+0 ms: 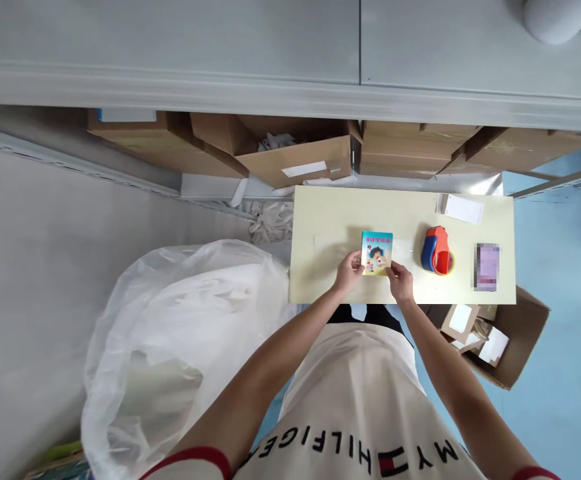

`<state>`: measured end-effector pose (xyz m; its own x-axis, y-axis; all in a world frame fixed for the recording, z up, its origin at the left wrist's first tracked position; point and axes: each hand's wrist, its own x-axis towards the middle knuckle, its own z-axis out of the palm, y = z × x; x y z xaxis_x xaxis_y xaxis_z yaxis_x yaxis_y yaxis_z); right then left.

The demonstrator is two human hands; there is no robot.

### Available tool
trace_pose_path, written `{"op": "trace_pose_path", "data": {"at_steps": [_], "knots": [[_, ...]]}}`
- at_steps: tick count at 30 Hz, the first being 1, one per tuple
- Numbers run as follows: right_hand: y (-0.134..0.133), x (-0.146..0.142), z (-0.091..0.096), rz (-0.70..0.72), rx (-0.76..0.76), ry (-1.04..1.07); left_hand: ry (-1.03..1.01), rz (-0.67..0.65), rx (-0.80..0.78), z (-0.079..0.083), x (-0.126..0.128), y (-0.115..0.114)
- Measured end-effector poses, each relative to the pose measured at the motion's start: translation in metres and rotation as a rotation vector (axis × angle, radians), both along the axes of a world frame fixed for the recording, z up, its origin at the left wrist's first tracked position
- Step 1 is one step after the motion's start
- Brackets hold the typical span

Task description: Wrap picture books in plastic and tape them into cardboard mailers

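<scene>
A small picture book (377, 252) with a blue cartoon cover lies on the pale yellow table (330, 213), near its front edge. My left hand (350, 269) pinches the book's lower left corner. My right hand (400, 280) grips its lower right corner. Both hands have curled fingers on the book. A clear plastic sleeve appears to lie under the book, hard to make out.
A red and blue tape dispenser (437, 251) stands right of the book, then a blurred purple item (487, 267) and white labels (463, 208). A big clear plastic bag (170, 347) sits left of the table. An open cardboard box (500, 340) is at lower right; cartons (290, 150) behind.
</scene>
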<state>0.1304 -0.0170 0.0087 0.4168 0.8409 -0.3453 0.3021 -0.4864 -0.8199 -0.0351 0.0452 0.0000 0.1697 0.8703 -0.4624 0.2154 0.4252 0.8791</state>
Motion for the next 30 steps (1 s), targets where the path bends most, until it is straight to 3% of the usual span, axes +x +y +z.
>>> {"op": "trace_pose_path", "data": {"at_steps": [3,6,17,25,28,30], "knots": [[-0.027,0.026,-0.005,-0.055,-0.081,-0.003,0.068,-0.081,0.003,-0.005,0.027,-0.031],[-0.040,0.047,-0.010,-0.064,-0.144,-0.044,0.136,-0.108,0.006,-0.011,0.049,-0.049],[-0.046,0.081,-0.027,0.057,-0.186,-0.069,0.325,-0.200,0.067,-0.027,0.086,-0.068],[-0.066,0.071,-0.040,0.146,0.011,-0.338,0.690,-0.481,0.279,-0.013,0.089,-0.078],[-0.068,0.062,-0.042,0.133,0.013,-0.230,0.779,-0.578,0.276,-0.006,0.085,-0.076],[-0.062,0.060,-0.040,0.049,-0.036,-0.096,0.798,-0.617,0.276,-0.003,0.083,-0.073]]}}
